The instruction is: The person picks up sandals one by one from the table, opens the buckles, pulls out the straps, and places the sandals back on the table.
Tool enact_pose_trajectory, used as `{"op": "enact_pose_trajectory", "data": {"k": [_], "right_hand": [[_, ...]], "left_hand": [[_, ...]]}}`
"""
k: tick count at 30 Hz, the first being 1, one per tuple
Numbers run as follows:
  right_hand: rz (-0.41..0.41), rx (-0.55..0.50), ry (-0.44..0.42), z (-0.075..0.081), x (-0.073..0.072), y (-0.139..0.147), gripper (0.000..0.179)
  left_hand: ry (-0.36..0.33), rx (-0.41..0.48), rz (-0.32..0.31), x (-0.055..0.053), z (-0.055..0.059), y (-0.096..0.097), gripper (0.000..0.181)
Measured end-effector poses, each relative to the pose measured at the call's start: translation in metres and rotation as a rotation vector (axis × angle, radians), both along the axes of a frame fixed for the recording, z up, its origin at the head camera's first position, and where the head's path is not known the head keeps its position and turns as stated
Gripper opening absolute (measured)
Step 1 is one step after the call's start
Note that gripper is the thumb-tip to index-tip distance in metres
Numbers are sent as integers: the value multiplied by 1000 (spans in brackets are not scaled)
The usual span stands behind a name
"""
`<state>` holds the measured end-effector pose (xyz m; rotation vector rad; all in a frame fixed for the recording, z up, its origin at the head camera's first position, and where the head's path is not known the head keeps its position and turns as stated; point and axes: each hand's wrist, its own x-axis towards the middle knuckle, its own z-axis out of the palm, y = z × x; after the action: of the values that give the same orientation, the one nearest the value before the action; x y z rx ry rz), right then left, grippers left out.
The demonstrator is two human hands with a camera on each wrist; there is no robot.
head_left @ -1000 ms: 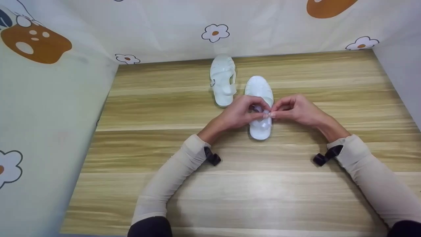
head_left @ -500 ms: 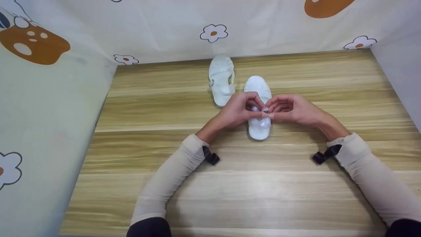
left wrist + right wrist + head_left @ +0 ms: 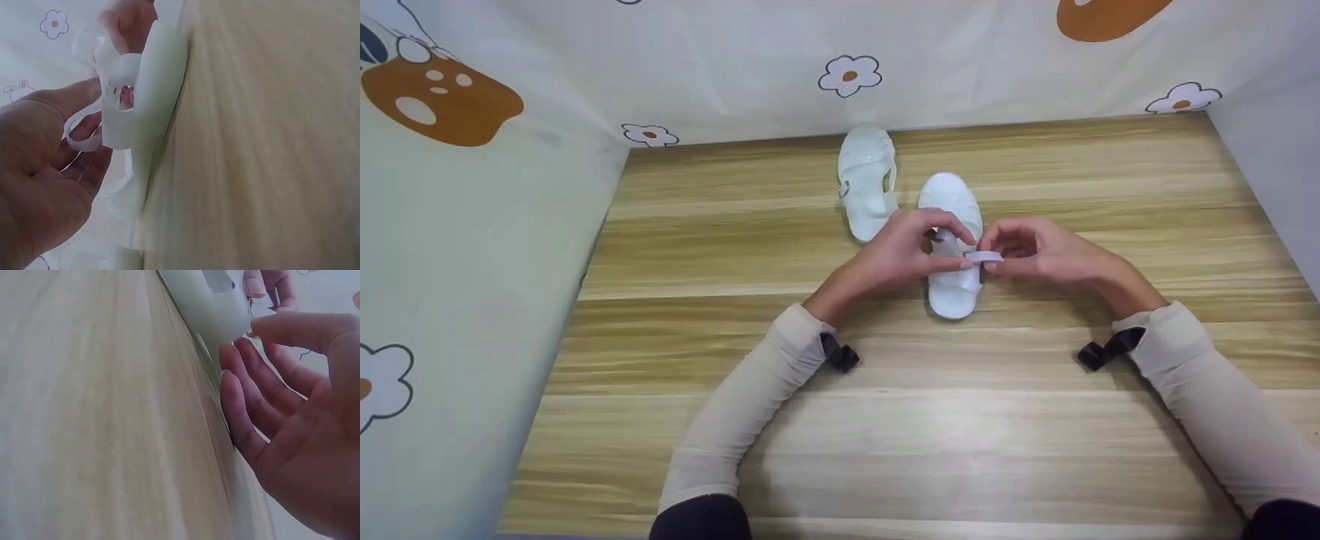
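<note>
Two pale beige sleeves, dark at the lower edge, are reaching in from the bottom and lower right of the frame. Two black wrist-worn cameras, one to each wrist, are jutting inward.

Left hand, centre: thumb and forefinger are pinching the strap of a white sandal. Right hand, right of centre: thumb and forefinger are pinching the same strap at its tip — the other fingers, in the right wrist view, are bending loosely.

Nearer white sandal, slightly right of centre: it is lying sole down, its broad end pointing to the top of the frame. In the left wrist view the strap is arching in a loop beside the left fingers.

Wood-grain tabletop: it is bearing both shoes.

Farther white sandal, upper centre: it is lying just beside the left hand, a round buckle showing on its left side.

Patterned wall covering, top: it is showing outlined flowers — and an orange-brown figure at upper left.
</note>
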<state>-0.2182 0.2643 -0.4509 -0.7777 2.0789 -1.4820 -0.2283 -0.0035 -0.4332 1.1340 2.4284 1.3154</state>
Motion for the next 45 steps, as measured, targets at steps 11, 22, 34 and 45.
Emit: {"op": "enact_pose_trajectory", "data": {"k": [11,22,34,45], "right_hand": [[145,-96,-23,8,1,3,22],[28,-19,43,4,1,1,11],[-2,13,18,5,2,2,22],[-13,65,30,7,3,2,21]], "left_hand": [[36,-108,-24,-3,1,-3,25],[18,-79,-52,-2,1,-4,22],[105,-110,-80,-1,1,2,21],[99,-85,-85,1,1,2,22]]}}
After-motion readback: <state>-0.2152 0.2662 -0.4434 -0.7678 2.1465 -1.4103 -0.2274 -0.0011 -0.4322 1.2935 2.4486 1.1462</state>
